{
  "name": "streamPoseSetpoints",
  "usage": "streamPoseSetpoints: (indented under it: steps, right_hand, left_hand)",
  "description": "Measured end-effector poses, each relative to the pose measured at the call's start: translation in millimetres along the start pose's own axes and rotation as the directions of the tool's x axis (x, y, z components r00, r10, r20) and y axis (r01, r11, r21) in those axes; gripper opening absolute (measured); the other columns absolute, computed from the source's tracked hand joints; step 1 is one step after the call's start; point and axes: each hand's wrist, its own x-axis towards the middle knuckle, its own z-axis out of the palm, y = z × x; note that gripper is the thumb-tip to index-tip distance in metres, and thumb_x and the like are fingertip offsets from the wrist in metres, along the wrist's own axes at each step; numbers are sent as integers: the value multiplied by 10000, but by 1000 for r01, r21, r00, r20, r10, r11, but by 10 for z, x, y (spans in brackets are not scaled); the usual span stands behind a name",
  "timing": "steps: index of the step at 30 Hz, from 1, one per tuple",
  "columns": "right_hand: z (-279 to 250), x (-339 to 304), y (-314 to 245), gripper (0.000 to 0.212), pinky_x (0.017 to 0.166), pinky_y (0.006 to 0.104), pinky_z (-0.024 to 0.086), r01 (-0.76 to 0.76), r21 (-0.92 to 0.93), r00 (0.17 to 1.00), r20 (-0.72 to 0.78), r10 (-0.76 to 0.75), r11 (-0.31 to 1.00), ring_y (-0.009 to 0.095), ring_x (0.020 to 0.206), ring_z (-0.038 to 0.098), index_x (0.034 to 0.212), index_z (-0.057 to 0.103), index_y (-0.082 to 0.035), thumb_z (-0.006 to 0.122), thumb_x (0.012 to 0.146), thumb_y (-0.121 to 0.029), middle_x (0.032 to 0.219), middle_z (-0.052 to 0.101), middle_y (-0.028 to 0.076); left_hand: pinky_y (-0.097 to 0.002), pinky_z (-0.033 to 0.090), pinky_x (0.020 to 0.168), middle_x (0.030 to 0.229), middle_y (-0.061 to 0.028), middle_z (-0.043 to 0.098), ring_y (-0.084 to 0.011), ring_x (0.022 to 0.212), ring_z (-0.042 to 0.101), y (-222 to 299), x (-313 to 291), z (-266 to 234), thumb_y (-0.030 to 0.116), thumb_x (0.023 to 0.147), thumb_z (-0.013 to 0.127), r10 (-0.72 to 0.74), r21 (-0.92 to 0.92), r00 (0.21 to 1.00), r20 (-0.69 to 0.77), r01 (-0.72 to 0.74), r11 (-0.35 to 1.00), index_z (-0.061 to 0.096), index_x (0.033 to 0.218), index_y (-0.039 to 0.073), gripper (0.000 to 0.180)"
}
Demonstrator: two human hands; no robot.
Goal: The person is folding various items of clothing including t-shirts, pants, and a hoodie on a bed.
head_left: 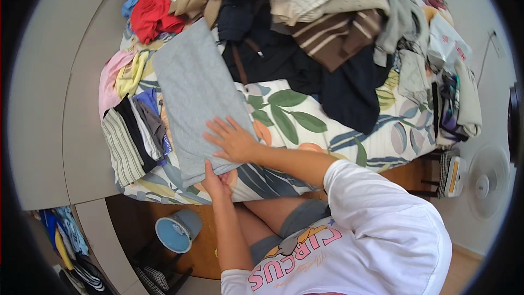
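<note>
A light grey garment (196,87), folded into a long flat rectangle, lies on the leaf-patterned bedspread (297,117). My right hand (233,141) rests flat on its near part with the fingers spread. At the near right corner of the garment, my left hand (217,183) pinches the edge, thumb on top and the other fingers mostly hidden. Which kind of garment this is cannot be made out. Just left of it sits a row of folded clothes (131,136), striped, black, white and dark grey.
A heap of loose clothes (333,33) covers the far side of the bed, with a red garment (154,17) at its left. Pink and yellow garments (123,74) lie at the left edge. Below stand a blue bucket (179,230) and, at right, a white fan (483,186).
</note>
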Motion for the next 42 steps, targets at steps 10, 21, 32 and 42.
streamPoseSetpoints:
  steps: [10,21,32,42]
  right_hand:
    - [-1105,-2132,108,620,1059,523,169,-102,-118,940,315,134,988,206,1325,258,1331,383,-240,602,777,-409,1413,313,26]
    - [-2408,-4420,1114,534,1032,551,192,-870,-349,471,-385,794,348,210,1311,284,1339,382,-212,518,845,-362,1427,304,39]
    - [-2039,-4456,1249,529,1059,557,100,-967,-198,246,-581,776,158,221,1339,217,1369,327,-158,465,879,-303,1438,274,51]
    - [-2224,-4258,1268,528,1043,568,114,-959,-235,261,-527,809,156,273,1315,257,1355,341,-129,470,870,-291,1418,293,91]
  left_hand:
    - [-286,524,542,958,-122,611,-214,733,626,323,31,-499,289,898,531,10,223,1000,-3,-9,975,464,1137,-19,395]
    - [-194,428,469,715,-41,590,-105,607,566,-191,-256,-926,284,875,564,171,489,980,103,-200,849,542,907,58,229]
    - [-323,449,596,684,-114,557,-225,610,536,-491,-812,-210,90,729,615,389,796,722,572,-604,-49,540,786,-4,133]
    - [-366,478,824,1148,-242,466,-352,995,547,-484,-805,1281,322,505,856,-355,628,788,503,-615,-477,505,1050,-36,741]
